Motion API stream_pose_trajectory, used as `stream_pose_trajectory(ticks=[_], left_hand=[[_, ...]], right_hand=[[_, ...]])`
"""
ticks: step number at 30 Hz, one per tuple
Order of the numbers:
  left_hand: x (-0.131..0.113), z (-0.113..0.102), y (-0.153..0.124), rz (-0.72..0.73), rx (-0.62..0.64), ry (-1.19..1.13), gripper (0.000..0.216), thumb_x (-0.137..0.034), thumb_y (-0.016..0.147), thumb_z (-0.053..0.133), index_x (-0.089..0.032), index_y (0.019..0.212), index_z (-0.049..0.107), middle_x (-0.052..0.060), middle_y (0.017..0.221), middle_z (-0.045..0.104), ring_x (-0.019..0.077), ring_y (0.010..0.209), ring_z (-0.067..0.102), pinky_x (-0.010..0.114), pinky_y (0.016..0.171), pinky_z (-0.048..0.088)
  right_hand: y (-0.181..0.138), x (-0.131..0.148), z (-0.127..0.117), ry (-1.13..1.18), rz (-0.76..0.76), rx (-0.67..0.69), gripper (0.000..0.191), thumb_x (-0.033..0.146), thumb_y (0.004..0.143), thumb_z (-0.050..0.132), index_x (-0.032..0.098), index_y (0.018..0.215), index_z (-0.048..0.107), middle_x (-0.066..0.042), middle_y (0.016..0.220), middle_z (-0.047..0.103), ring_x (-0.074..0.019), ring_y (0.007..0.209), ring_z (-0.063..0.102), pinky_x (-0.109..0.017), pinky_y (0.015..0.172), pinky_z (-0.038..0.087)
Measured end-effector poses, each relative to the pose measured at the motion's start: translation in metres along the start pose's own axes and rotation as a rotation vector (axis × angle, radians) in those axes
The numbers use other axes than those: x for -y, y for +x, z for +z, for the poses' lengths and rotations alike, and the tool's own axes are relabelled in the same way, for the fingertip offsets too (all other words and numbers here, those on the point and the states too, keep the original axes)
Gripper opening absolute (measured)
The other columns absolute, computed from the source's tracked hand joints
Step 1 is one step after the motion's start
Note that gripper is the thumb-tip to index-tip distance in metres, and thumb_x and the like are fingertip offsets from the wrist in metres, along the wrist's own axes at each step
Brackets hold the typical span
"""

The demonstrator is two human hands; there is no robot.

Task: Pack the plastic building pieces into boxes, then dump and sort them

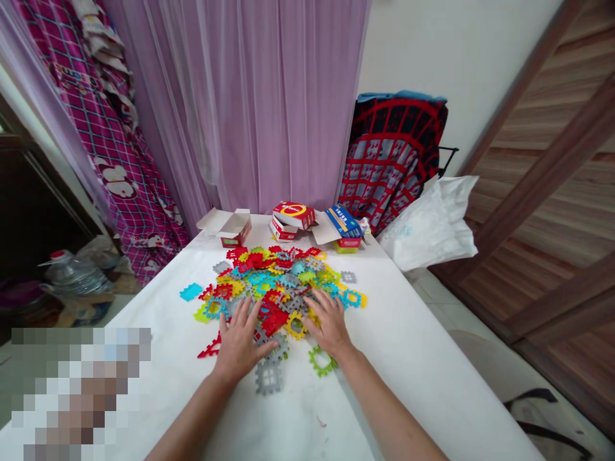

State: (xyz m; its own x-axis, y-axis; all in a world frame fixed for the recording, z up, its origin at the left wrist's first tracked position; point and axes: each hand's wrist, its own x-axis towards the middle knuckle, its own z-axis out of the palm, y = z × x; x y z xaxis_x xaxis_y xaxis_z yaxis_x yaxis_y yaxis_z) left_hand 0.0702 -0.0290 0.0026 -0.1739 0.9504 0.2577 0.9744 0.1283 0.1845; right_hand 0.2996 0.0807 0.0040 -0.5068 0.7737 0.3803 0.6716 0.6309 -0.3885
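A heap of flat plastic interlocking tiles [262, 280] in red, yellow, blue, green and grey spreads over the middle of the white table. My left hand [240, 342] lies with fingers spread on the heap's near left part, its thumb by a grey tile. On the near right part rests my right hand [329, 323], also spread, beside a yellow gear-edged tile [295, 326]. Closest to me are a grey window-like tile [268, 378] and a green ring-shaped tile [321, 361]. A red triangular tile [210, 349] sits left of my left hand. Neither hand grips anything.
Along the table's far edge stand an open white-and-red box [235, 229], red boxes [293, 216] and a blue box [344, 221]. A white bag [427, 224] hangs at the right edge of the white table [158, 346]. Purple curtains [288, 102] are behind; a pixelated patch covers the lower left.
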Motion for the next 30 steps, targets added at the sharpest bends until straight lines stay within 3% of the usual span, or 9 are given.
stream_pose_trajectory(ticks=[5,8,10,12,15,18,25,27,30], left_hand=[[0.010,0.001,-0.033,0.151,-0.050,-0.016,0.082,-0.073,0.077,0.054,-0.030,0.145,0.042,0.013,0.155,0.040,0.0380,0.145,0.031,0.065,0.118,0.009],[0.009,0.006,-0.043,0.294,-0.012,-0.003,0.100,-0.083,0.065,0.057,-0.030,0.148,0.038,0.015,0.156,0.037,0.0425,0.144,0.029,0.069,0.116,0.008],[0.005,0.009,-0.041,0.284,-0.002,0.013,0.099,-0.081,0.067,0.057,-0.031,0.149,0.034,0.017,0.157,0.035,0.0426,0.144,0.029,0.070,0.114,0.010],[-0.002,0.012,-0.034,0.242,-0.015,0.019,0.091,-0.074,0.073,0.058,-0.031,0.149,0.034,0.016,0.158,0.034,0.0416,0.145,0.029,0.070,0.114,0.011],[-0.011,0.015,-0.019,0.201,-0.051,0.016,0.082,-0.066,0.079,0.058,-0.028,0.149,0.036,0.018,0.157,0.034,0.0409,0.145,0.027,0.071,0.113,0.010],[-0.018,0.019,-0.009,0.205,-0.070,0.011,0.080,-0.065,0.080,0.058,-0.028,0.148,0.038,0.018,0.157,0.035,0.0383,0.145,0.029,0.069,0.114,0.012],[-0.015,0.021,-0.008,0.256,-0.110,0.000,0.067,-0.061,0.085,0.053,-0.029,0.143,0.045,0.017,0.153,0.041,0.0371,0.142,0.036,0.067,0.113,0.021],[-0.014,0.021,-0.008,0.264,-0.125,-0.008,0.061,-0.057,0.088,0.051,-0.029,0.141,0.048,0.017,0.152,0.044,0.0365,0.141,0.037,0.066,0.113,0.023],[-0.012,0.021,-0.008,0.271,-0.170,-0.023,0.051,-0.051,0.092,0.047,-0.027,0.137,0.053,0.017,0.149,0.046,0.0349,0.139,0.040,0.063,0.112,0.028]], right_hand=[[-0.041,-0.021,-0.013,0.180,0.205,-0.313,0.043,0.038,0.095,0.032,0.021,0.097,0.072,-0.011,0.104,0.073,-0.0234,0.102,0.064,-0.040,0.096,0.047],[-0.058,-0.021,-0.024,0.274,0.275,-0.228,0.039,0.041,0.093,0.036,0.022,0.089,0.070,-0.008,0.087,0.072,-0.0208,0.080,0.065,-0.033,0.078,0.053],[-0.067,-0.015,-0.029,0.307,0.224,-0.098,0.030,0.040,0.089,0.044,0.023,0.089,0.069,-0.005,0.082,0.070,-0.0184,0.072,0.063,-0.030,0.073,0.053],[-0.076,-0.006,-0.031,0.283,0.122,0.012,0.023,0.038,0.082,0.057,0.023,0.096,0.068,-0.005,0.090,0.070,-0.0189,0.080,0.064,-0.031,0.079,0.052],[-0.084,0.003,-0.030,0.192,0.017,0.077,0.037,0.034,0.072,0.071,0.023,0.107,0.066,-0.007,0.107,0.068,-0.0229,0.101,0.061,-0.035,0.093,0.049],[-0.087,0.001,-0.025,0.143,-0.003,0.055,0.038,0.028,0.072,0.071,0.022,0.109,0.065,-0.008,0.112,0.067,-0.0235,0.105,0.060,-0.037,0.095,0.049],[-0.083,-0.012,-0.018,0.229,-0.098,-0.110,0.016,0.030,0.086,0.059,0.022,0.097,0.068,-0.007,0.103,0.072,-0.0202,0.097,0.065,-0.032,0.087,0.051],[-0.081,-0.014,-0.022,0.271,-0.048,-0.113,0.022,0.032,0.092,0.049,0.022,0.093,0.069,-0.006,0.092,0.074,-0.0174,0.087,0.067,-0.027,0.080,0.051],[-0.078,-0.019,-0.028,0.238,0.179,-0.108,0.041,0.035,0.098,0.035,0.021,0.076,0.067,-0.003,0.069,0.069,-0.0134,0.066,0.063,-0.022,0.066,0.046]])
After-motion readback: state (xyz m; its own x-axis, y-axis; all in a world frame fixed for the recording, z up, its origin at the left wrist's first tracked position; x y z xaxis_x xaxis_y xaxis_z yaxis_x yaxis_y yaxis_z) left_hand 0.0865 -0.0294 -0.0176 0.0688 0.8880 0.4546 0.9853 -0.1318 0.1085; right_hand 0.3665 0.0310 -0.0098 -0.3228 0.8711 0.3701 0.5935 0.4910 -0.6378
